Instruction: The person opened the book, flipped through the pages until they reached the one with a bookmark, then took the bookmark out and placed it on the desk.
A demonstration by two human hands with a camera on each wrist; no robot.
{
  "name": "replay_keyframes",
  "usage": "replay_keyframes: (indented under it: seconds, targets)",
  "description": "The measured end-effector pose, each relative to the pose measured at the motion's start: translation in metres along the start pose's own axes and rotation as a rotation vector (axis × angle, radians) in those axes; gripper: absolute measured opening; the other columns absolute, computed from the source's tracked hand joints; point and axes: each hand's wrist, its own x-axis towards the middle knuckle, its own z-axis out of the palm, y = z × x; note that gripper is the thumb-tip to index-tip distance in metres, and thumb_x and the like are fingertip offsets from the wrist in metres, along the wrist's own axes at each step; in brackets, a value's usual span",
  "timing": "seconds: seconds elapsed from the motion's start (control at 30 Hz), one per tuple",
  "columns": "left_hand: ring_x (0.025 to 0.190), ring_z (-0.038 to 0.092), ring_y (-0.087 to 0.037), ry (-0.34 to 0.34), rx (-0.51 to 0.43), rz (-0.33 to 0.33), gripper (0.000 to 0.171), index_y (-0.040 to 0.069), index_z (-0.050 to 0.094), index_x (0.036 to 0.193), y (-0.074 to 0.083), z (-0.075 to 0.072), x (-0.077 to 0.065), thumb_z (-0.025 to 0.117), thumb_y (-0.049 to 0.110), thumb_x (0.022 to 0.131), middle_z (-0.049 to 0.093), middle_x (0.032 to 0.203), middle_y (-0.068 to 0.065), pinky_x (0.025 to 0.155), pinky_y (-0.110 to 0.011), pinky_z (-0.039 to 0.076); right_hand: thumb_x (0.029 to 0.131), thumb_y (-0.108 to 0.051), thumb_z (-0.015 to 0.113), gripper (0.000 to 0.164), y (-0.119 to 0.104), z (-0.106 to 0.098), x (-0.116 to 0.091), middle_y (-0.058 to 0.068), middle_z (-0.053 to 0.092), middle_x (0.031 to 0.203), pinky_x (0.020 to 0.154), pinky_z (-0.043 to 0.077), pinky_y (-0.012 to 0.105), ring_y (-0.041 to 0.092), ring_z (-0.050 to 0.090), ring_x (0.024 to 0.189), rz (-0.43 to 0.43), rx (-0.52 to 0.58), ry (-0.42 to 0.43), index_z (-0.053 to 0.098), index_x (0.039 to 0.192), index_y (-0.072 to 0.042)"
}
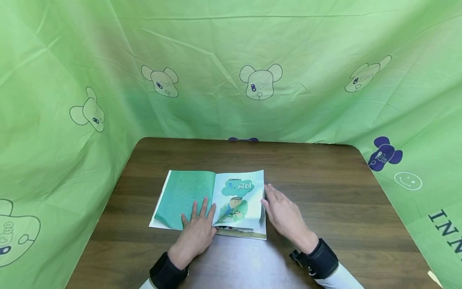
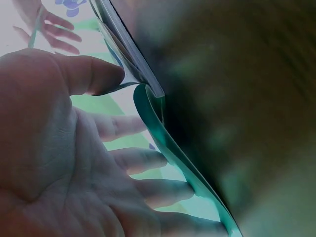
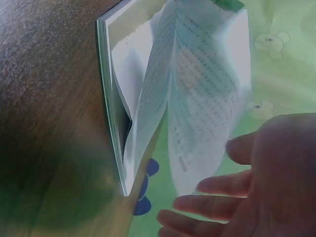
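An open picture book (image 1: 185, 188) lies on the table, a teal dotted page on its left and an illustrated title page (image 1: 223, 200) with Chinese characters on its right. My left hand (image 1: 196, 233) rests with spread fingers across the lower part of the teal page and the spine. In the left wrist view its fingertips meet the teal sheet (image 2: 170, 143), the thumb by the lower edge of the pages. My right hand (image 1: 286, 214) lies at the right edge of the book, fingers extended. Its fingers (image 3: 212, 207) are beside a lifted, curving page (image 3: 197, 108) in the right wrist view.
The brown wooden table (image 1: 325, 180) extends around the book on all sides. Behind and beside it hangs a green curtain (image 1: 202, 116) with printed bear heads. Each wrist wears a black band (image 1: 323, 259).
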Motion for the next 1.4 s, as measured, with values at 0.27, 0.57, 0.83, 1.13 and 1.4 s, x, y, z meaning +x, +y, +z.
replay_keyframes:
  seconds: [0.27,0.57,0.83,1.13,1.4]
  targets:
    - [0.140,0.026,-0.051,0.052,-0.011,0.005,0.060,0.009,0.038,0.152,-0.001,-0.002,0.000,0.048,0.035,0.099,0.027,0.160,-0.021,0.087,-0.083,0.029,0.092,-0.036,0.062,0.054,-0.004,0.003,-0.004,0.021,0.056,0.139,0.093,0.050,0.052,0.035,0.056,0.124,-0.103,-0.032,-0.066,0.060,0.133,0.000]
    - [0.135,0.037,-0.050,0.099,-0.094,-0.082,0.063,-0.001,0.044,0.146,-0.001,-0.006,0.002,0.046,0.042,0.100,0.036,0.154,-0.024,0.090,-0.076,0.036,0.087,-0.047,0.066,0.072,-0.012,0.009,-0.011,0.021,0.044,0.150,0.107,0.037,0.054,0.038,0.042,0.136,-0.288,-0.012,-0.262,0.052,0.143,-0.005]
    - [0.132,0.040,-0.051,0.240,-0.201,-0.124,0.069,-0.012,0.034,0.147,-0.007,-0.006,0.003,0.057,0.028,0.096,0.037,0.151,-0.031,0.090,-0.069,0.042,0.086,-0.049,0.066,0.071,-0.012,0.010,-0.014,0.022,0.043,0.150,0.108,0.035,0.056,0.038,0.044,0.134,-0.277,-0.047,-0.372,0.052,0.144,-0.010]
    - [0.141,0.028,-0.048,0.463,-0.196,-0.131,0.117,0.010,-0.003,0.159,-0.019,-0.010,0.003,0.080,0.013,0.077,0.017,0.160,-0.028,0.070,-0.058,0.055,0.087,-0.050,0.064,0.071,-0.012,0.009,-0.012,0.021,0.041,0.152,0.108,0.036,0.055,0.038,0.043,0.135,-0.262,-0.068,-0.400,0.051,0.145,-0.011]
    - [0.149,0.002,-0.042,0.498,-0.027,-0.112,0.132,0.008,0.001,0.159,-0.027,-0.013,0.003,0.090,0.023,0.063,-0.007,0.164,-0.023,0.110,-0.069,0.017,0.087,-0.051,0.063,0.071,-0.013,0.010,-0.013,0.021,0.040,0.153,0.107,0.036,0.056,0.037,0.043,0.136,-0.250,-0.064,-0.405,0.051,0.145,-0.012]
